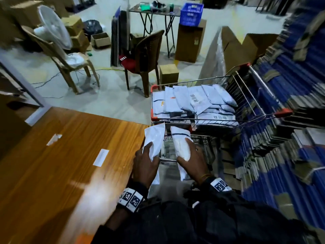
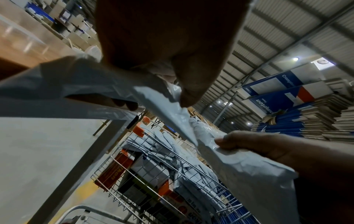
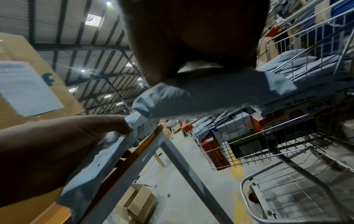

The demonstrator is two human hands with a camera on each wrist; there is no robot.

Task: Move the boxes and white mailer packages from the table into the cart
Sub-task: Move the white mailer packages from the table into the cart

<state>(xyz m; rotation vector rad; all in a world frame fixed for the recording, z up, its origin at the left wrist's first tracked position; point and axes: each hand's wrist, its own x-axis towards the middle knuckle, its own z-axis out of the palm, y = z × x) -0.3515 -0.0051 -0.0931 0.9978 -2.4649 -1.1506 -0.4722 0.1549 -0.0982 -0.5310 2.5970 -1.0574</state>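
My left hand (image 1: 146, 160) grips a flat white mailer (image 1: 154, 138) just past the wooden table's (image 1: 70, 155) right edge. My right hand (image 1: 190, 158) holds a plumper white mailer (image 1: 182, 145) beside it. Both packages hang in the air short of the wire cart (image 1: 246, 95), below its near rim. The cart's basket holds several white mailers (image 1: 197, 103); the wrist views show boxes (image 2: 114, 171) under them. In the left wrist view the left thumb (image 2: 191, 84) pinches its mailer (image 2: 76, 91). In the right wrist view the right hand's mailer (image 3: 210, 94) sits under the palm.
Two paper labels (image 1: 101, 157) lie on the table. Stacks of flattened blue cartons (image 1: 290, 138) crowd the right side next to the cart. Brown plastic chairs (image 1: 142, 62), a folding table (image 1: 154, 9) and cardboard boxes (image 1: 168, 73) stand on the floor beyond.
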